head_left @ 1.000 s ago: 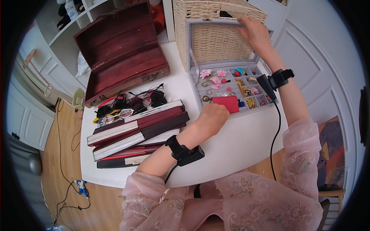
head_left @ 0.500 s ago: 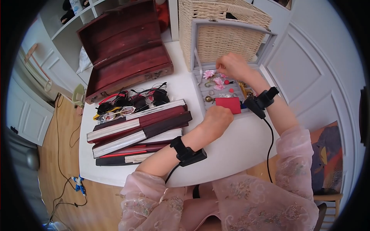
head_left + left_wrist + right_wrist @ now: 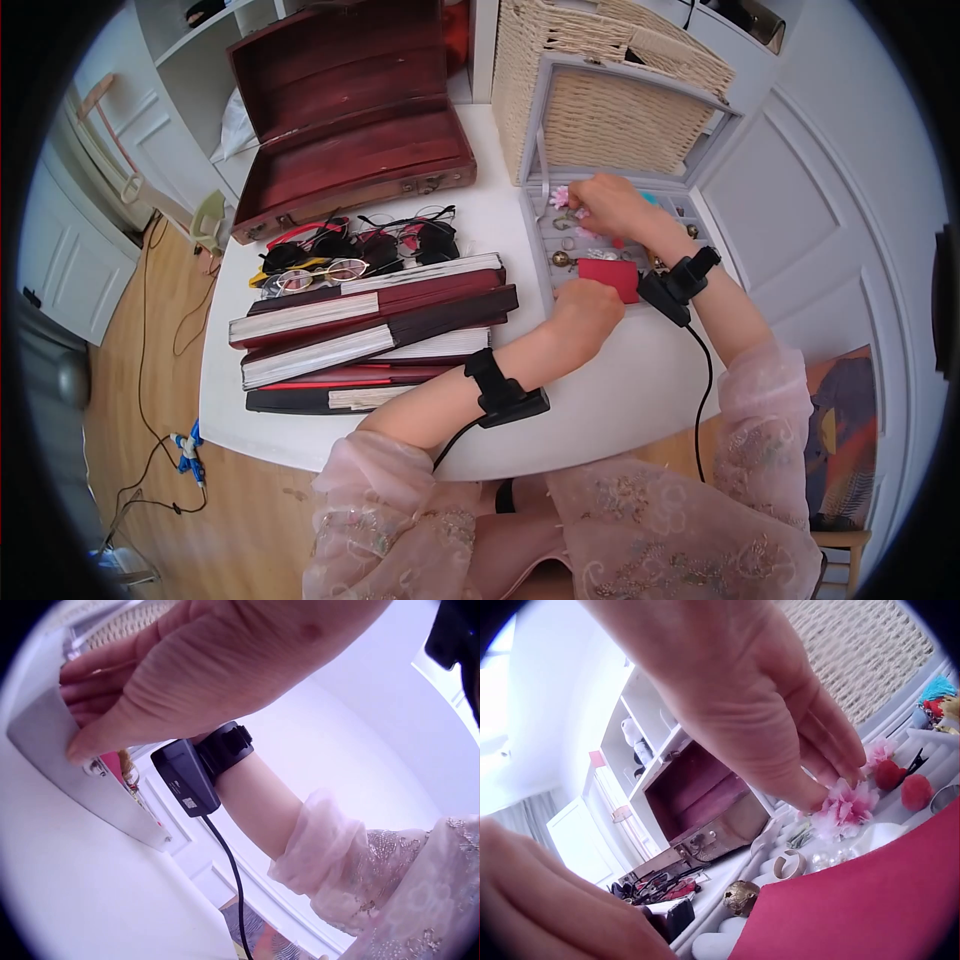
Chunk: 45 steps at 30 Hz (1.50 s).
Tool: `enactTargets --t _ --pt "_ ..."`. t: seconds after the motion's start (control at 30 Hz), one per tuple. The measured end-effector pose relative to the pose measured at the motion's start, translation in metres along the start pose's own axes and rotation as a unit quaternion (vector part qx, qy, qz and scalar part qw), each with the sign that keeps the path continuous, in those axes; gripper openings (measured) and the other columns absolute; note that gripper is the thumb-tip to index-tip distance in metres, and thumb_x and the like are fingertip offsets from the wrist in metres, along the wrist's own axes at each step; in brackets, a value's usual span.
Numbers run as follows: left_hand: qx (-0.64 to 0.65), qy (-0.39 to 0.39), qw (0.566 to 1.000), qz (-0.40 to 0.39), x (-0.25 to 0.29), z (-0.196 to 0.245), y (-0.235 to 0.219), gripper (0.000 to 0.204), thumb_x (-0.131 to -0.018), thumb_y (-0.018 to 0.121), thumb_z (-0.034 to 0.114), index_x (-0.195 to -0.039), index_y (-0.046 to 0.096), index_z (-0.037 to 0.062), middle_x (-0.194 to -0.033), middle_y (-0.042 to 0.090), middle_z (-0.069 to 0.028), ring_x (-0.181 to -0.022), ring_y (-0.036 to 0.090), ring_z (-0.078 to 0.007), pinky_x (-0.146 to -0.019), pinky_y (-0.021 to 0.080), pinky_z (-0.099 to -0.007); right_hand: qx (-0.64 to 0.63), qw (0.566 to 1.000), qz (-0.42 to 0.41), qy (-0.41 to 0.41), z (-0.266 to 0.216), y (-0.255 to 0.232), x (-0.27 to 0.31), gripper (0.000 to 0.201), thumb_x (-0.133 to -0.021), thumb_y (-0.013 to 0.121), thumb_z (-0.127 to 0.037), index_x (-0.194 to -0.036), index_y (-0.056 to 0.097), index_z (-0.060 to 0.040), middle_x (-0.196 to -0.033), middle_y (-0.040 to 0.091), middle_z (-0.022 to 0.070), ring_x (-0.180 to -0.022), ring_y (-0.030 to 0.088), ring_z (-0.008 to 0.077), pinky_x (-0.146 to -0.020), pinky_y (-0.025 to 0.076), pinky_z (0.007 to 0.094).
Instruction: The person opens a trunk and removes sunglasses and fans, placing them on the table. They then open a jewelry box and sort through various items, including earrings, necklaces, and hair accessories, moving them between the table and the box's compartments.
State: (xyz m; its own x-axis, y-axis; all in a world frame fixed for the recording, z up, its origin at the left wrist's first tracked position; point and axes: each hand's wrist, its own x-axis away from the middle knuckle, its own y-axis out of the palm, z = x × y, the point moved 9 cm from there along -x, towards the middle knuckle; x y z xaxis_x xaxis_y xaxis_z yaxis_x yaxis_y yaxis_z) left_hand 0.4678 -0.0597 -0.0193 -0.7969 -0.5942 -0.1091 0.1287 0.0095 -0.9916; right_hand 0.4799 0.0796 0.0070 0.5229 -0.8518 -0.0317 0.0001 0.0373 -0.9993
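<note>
A grey jewelry box (image 3: 540,262) with a raised clear lid holds hair ornaments, rings and trinkets. My left hand (image 3: 588,322) grips its front wall, thumb on the outside and fingers over the rim, as the left wrist view shows. Just inside that wall lies a flat red piece (image 3: 608,275). My right hand (image 3: 618,210) reaches down into the box; in the right wrist view its thumb and fingers pinch a pink flower (image 3: 846,808). Around it are a red pompom (image 3: 916,793), an open silver ring (image 3: 790,865) and a round gold ornament (image 3: 741,898).
An open dark-red suitcase (image 3: 365,155) stands at the back left. In front of it are several pairs of glasses (image 3: 345,250) and a stack of thick books (image 3: 380,335). A wicker basket (image 3: 520,120) is behind the box lid. Cables hang from both wrist cameras.
My right hand has left the top of the lid and come down and leftward into the box, onto the pink flower. The left hand stays at the front wall. The head view has shifted.
</note>
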Motion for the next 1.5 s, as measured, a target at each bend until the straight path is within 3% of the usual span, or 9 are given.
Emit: enactTargets --t 0.2,0.43,0.5,0.7,0.8,0.97,1.23,1.3,1.5 --pt "-0.023 -0.008 1.000 -0.004 0.002 0.001 -0.001 0.012 -0.061 0.068 0.000 -0.070 0.068 0.0069 -0.073 0.066 -0.0086 -0.074 0.067 -0.0230 -0.059 0.053 -0.0313 -0.015 1.000 -0.016 -0.002 0.002 -0.001 0.000 0.015 -0.063 0.066 -0.002 -0.078 0.063 -0.0029 -0.078 0.065 0.0150 -0.079 0.063 0.0320 -0.070 0.050 0.0401" --pt "-0.041 -0.020 0.999 -0.002 0.002 0.002 0.004 0.013 -0.060 0.068 0.001 -0.072 0.068 0.0075 -0.074 0.066 -0.0077 -0.074 0.067 -0.0211 -0.060 0.052 -0.0288 -0.016 1.000 0.003 0.016 -0.013 -0.048 -0.004 0.008 -0.062 0.064 -0.002 -0.070 0.061 -0.0018 -0.072 0.064 0.0153 -0.073 0.064 0.0312 -0.065 0.050 0.0391" --pt "-0.042 -0.025 0.999 -0.015 0.003 0.002 0.003 0.014 -0.060 0.068 0.002 -0.072 0.068 0.0075 -0.075 0.066 -0.0078 -0.076 0.067 -0.0210 -0.061 0.052 -0.0289 -0.073 0.996 0.031 -0.037 -0.037 -0.063 -0.007 0.010 -0.062 0.063 -0.004 -0.072 0.065 -0.0025 -0.069 0.064 0.0150 -0.071 0.064 0.0298 -0.064 0.050 0.0377" --pt "-0.082 -0.053 0.995 -0.012 0.003 0.007 0.007 0.016 -0.058 0.070 0.003 -0.073 0.068 0.0084 -0.078 0.066 -0.0058 -0.078 0.066 -0.0193 -0.056 0.050 -0.0288 -0.225 0.968 -0.023 -0.112 -0.070 -0.026 -0.044 0.014 -0.064 0.062 -0.003 -0.077 0.069 -0.0035 -0.071 0.067 0.0132 -0.069 0.066 0.0249 -0.063 0.051 0.0347" --pt "-0.114 -0.074 0.991 0.003 0.004 0.007 0.004 0.017 -0.057 0.071 0.003 -0.073 0.068 0.0091 -0.077 0.065 -0.0045 -0.078 0.065 -0.0176 -0.052 0.048 -0.0282 -0.200 0.972 -0.034 -0.118 -0.073 -0.008 -0.058 0.013 -0.069 0.062 -0.003 -0.080 0.068 -0.0017 -0.067 0.066 0.0077 -0.063 0.063 0.0149 -0.061 0.050 0.0276" --pt "-0.100 -0.064 0.992 -0.030 0.006 0.008 -0.002 0.017 -0.056 0.071 0.003 -0.072 0.068 0.0095 -0.075 0.064 -0.0045 -0.077 0.064 -0.0160 -0.049 0.046 -0.0273 -0.222 0.968 -0.024 -0.118 -0.071 0.008 -0.065 0.012 -0.069 0.063 -0.003 -0.080 0.068 -0.0016 -0.067 0.066 0.0082 -0.062 0.063 0.0152 -0.061 0.050 0.0280" --pt "-0.068 -0.049 0.996 -0.014 0.004 0.006 0.003 0.017 -0.059 0.070 0.001 -0.076 0.069 0.0069 -0.080 0.065 -0.0076 -0.081 0.065 -0.0215 -0.061 0.052 -0.0284 -0.239 0.965 0.000 -0.107 -0.034 -0.019 -0.045 0.009 -0.071 0.064 -0.002 -0.079 0.067 -0.0007 -0.068 0.066 0.0072 -0.062 0.063 0.0127 -0.060 0.050 0.0269" --pt "-0.058 -0.051 0.997 -0.015 0.003 0.005 0.003 0.017 -0.059 0.070 0.001 -0.076 0.069 0.0063 -0.080 0.065 -0.0084 -0.081 0.065 -0.0218 -0.062 0.052 -0.0289 -0.256 0.966 -0.026 -0.007 -0.002 -0.028 -0.032 0.011 -0.068 0.067 -0.007 -0.078 0.069 -0.0017 -0.068 0.067 0.0095 -0.065 0.065 0.0173 -0.061 0.051 0.0290" --pt "-0.052 -0.044 0.997 -0.022 0.004 0.005 0.002 0.017 -0.060 0.069 0.000 -0.076 0.069 0.0048 -0.081 0.065 -0.0112 -0.080 0.065 -0.0231 -0.063 0.052 -0.0295 -0.179 0.981 -0.022 0.074 0.069 -0.020 -0.004 0.016 -0.067 0.071 -0.014 -0.078 0.069 -0.0021 -0.072 0.067 0.0120 -0.068 0.066 0.0215 -0.064 0.051 0.0308"
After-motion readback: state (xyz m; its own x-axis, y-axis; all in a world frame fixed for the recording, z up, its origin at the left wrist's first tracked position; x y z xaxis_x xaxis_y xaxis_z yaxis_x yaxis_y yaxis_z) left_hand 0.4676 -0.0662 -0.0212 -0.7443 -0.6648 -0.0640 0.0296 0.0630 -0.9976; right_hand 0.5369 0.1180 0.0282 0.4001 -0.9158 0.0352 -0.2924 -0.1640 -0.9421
